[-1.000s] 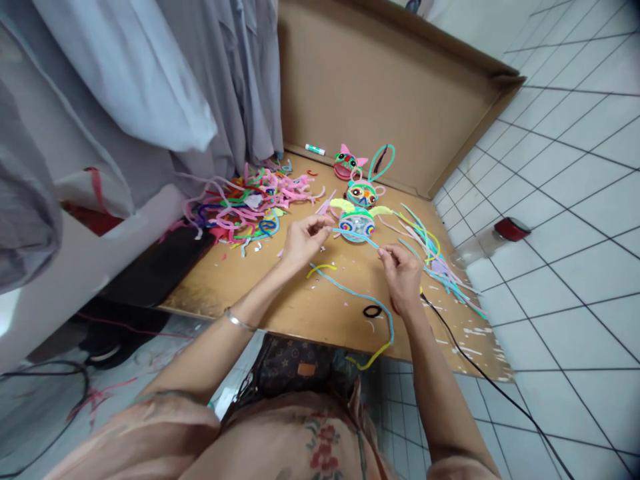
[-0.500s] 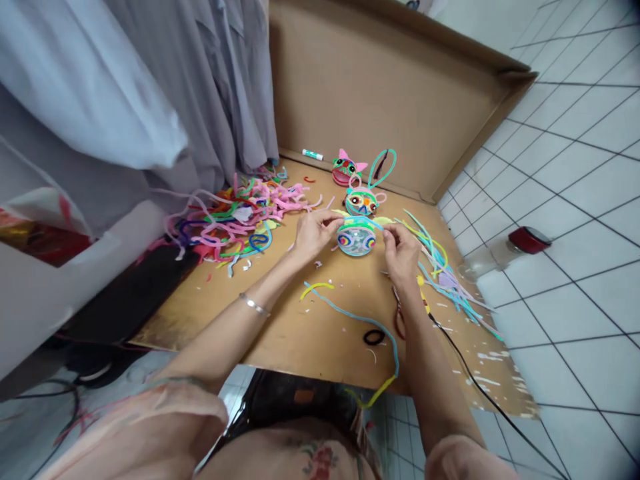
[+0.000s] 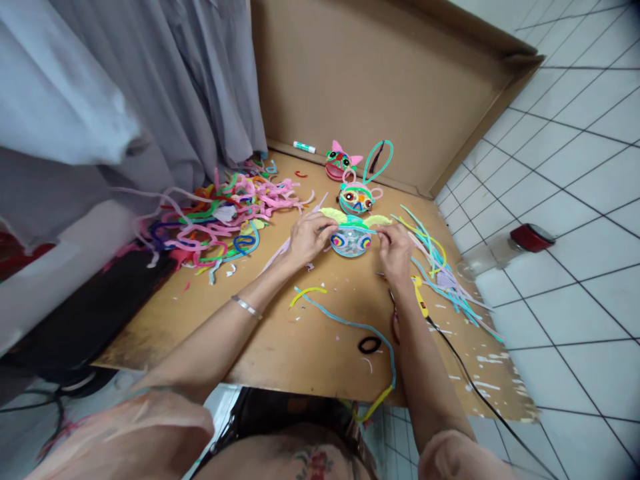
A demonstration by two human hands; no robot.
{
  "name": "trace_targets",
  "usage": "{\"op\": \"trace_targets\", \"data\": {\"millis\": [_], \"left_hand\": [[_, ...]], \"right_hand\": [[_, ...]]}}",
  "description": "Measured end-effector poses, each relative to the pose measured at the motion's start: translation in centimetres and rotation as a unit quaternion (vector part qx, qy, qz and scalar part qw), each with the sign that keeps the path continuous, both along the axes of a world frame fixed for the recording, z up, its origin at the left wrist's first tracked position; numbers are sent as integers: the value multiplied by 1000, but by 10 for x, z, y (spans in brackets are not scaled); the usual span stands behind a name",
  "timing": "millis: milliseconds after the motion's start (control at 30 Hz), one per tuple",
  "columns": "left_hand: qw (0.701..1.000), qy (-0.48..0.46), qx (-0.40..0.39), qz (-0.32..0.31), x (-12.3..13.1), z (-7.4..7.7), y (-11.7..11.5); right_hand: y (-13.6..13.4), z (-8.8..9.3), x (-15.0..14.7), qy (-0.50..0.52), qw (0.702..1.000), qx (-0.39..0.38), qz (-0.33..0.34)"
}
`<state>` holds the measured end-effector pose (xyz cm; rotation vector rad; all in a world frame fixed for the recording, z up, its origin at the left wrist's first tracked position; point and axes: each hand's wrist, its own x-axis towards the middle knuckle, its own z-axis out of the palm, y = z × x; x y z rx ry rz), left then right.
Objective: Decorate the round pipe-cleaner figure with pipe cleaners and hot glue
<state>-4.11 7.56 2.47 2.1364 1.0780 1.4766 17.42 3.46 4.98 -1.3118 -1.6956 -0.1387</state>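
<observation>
Left hand (image 3: 306, 239) and right hand (image 3: 395, 250) both pinched shut, thumb against forefinger, each on one end of a thin blue fuzzy pipe cleaner (image 3: 356, 227). Underneath, a broad brown cardboard surface (image 3: 300, 347). Off to the left on it, a tangled heap of pink, green and blue pipe cleaners (image 3: 220, 213). Between the two hands, lying flat, a round pipe-cleaner face with blue spiral eyes and yellow-green ears (image 3: 351, 243), the held strand stretched along its top rim. Nearer the body, a long light-blue pipe cleaner with a yellow tip (image 3: 350, 325), then a small black ring (image 3: 369, 345). Held strand likely almost weightless, soft pile over thin wire: bent with no effort, keeping any bend, quick to kink. Best gripped by fingertips close to the ends. Face probably loosely wound, so better steadied at the rim than pressed on the coils.
</observation>
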Motion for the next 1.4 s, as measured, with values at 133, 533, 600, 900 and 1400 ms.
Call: {"op": "trace_targets", "data": {"millis": [133, 533, 600, 900, 1400], "left_hand": [[1000, -16, -14, 3, 2, -3, -2], [999, -26, 2, 27, -3, -6, -3], [997, -53, 29, 54, -5, -9, -4], [991, -107, 41, 73, -15, -17, -3], [998, -62, -1, 21, 1, -13, -6]], "right_hand": [[1, -4, -1, -17, 999, -2, -34], [-4, -6, -22, 25, 997, 36, -60], [-12, -6, -36, 12, 997, 56, -54], [-24, 2, -55, -6, 999, 43, -5], [-6, -9, -20, 123, 991, 44, -19]]}}
